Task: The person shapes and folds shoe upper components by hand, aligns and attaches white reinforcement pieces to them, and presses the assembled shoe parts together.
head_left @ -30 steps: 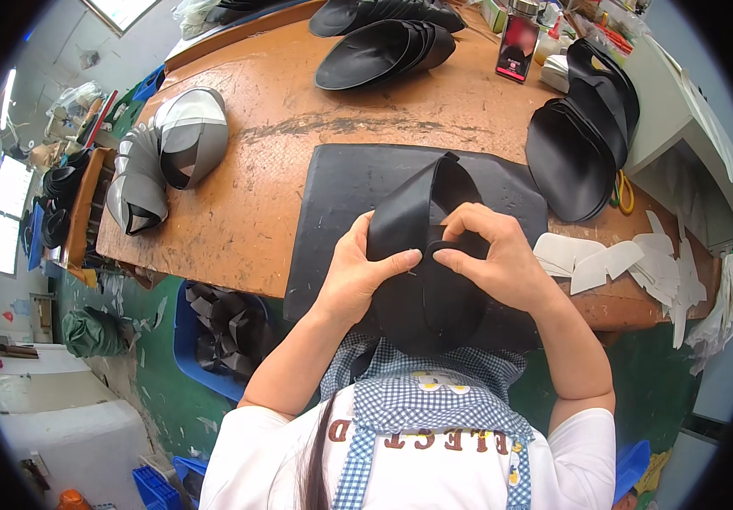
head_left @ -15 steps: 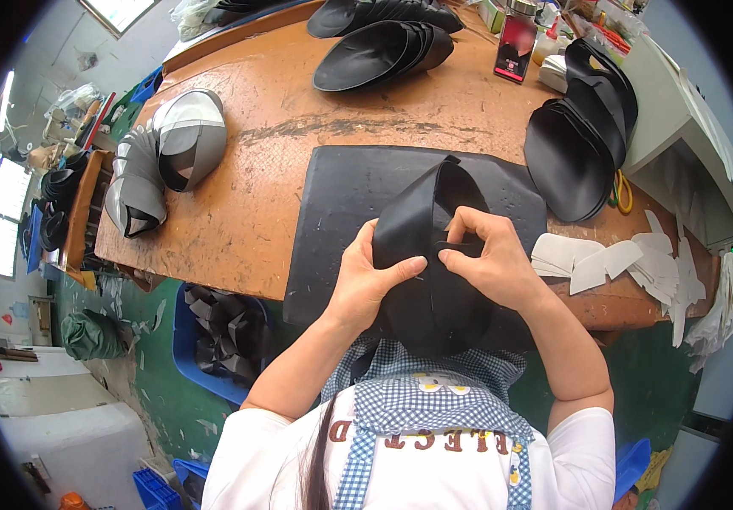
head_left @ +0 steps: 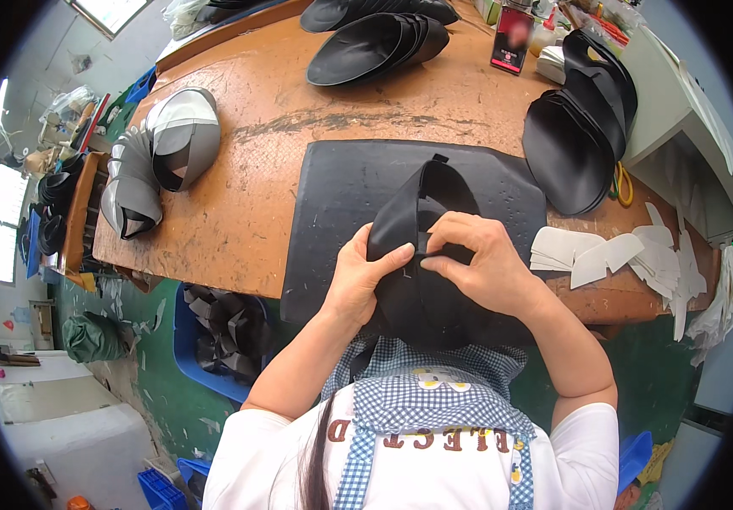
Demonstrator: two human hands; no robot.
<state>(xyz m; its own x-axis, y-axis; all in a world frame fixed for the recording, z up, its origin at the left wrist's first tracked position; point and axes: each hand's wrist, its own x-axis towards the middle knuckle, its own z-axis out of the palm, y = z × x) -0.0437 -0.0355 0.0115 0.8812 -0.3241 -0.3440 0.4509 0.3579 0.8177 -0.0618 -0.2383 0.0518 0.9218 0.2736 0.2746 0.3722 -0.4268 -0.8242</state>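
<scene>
Your left hand (head_left: 358, 270) clasps the nine o'clock side of the curved black piece (head_left: 404, 297); your right hand (head_left: 487, 263) pinches it near the middle. It sits over the six o'clock part of the black mat (head_left: 332, 195), white cutouts (head_left: 606, 260) at three o'clock.

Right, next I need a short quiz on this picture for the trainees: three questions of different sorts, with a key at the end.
1. Multiple choice: what covers the table just beyond the black piece?
A. a white towel
B. a dark mat
C. a newspaper

2. True or false: the white pieces lie to the left of the mat.

3. Short answer: which hand or hands touch the black piece?

Key:
1. B.
2. False; they lie to its right.
3. Both, the left hand and the right hand.
</scene>
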